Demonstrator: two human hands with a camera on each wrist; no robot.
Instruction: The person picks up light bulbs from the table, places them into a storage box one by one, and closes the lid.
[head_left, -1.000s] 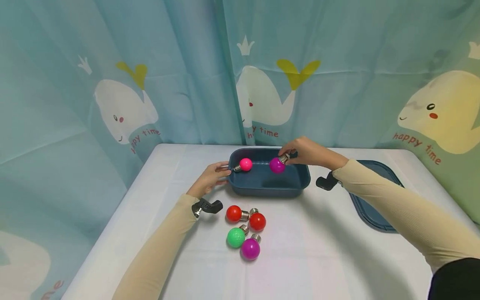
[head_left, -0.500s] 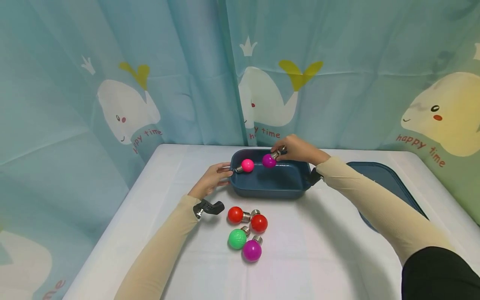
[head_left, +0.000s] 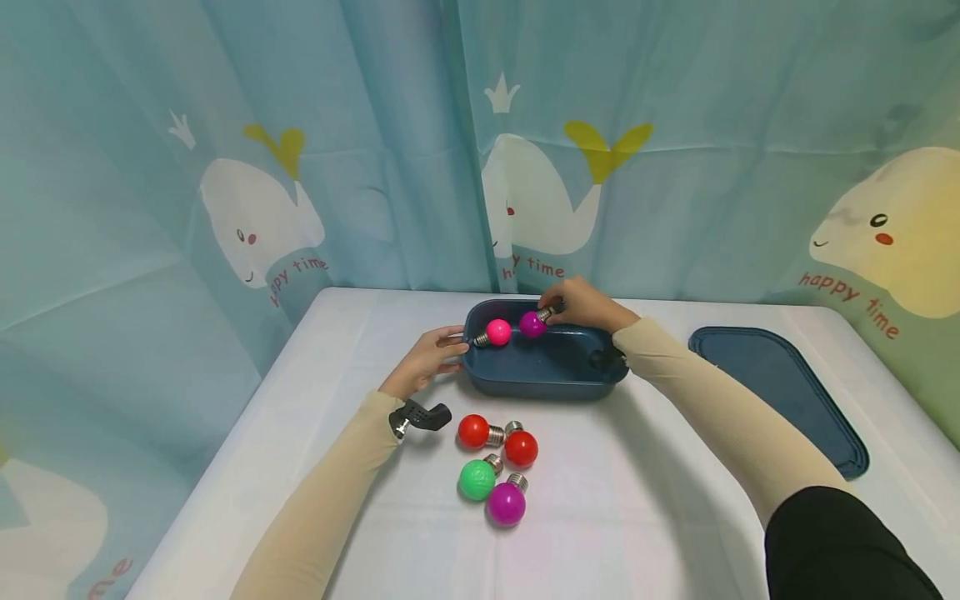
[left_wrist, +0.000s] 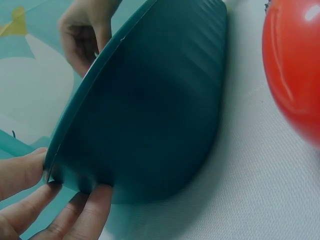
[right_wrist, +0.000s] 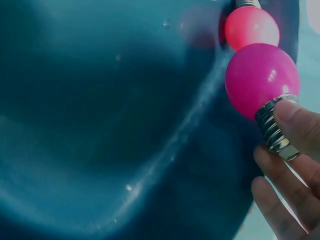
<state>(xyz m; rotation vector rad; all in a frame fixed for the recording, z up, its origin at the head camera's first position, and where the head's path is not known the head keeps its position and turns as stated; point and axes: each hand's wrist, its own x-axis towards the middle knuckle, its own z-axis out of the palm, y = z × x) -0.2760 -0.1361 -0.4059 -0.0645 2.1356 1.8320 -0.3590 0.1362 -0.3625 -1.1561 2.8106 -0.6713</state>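
Observation:
My right hand (head_left: 588,305) pinches a purple light bulb (head_left: 532,325) by its metal screw base, over the far side of a dark blue box (head_left: 543,388). Inside the box, at its left end, lies a pink bulb (head_left: 498,332); in the right wrist view the held bulb (right_wrist: 261,82) overlaps it. The fingers of my left hand (head_left: 422,360) reach out to the box's left end. Up close, in the left wrist view, several fingertips (left_wrist: 102,195) rest against the outer wall (left_wrist: 145,115) and one meets the rim.
In front of the box several more bulbs lie on the white table (head_left: 622,517): two red ones (head_left: 473,432), a green one (head_left: 477,480) and a purple one (head_left: 506,505). A dark blue lid (head_left: 772,383) lies at the right, partly under my right forearm. A whale-print curtain (head_left: 405,167) hangs behind.
My right hand has moved left and lowered the purple bulb towards the pink one in the box. My left hand has stayed at the box's end.

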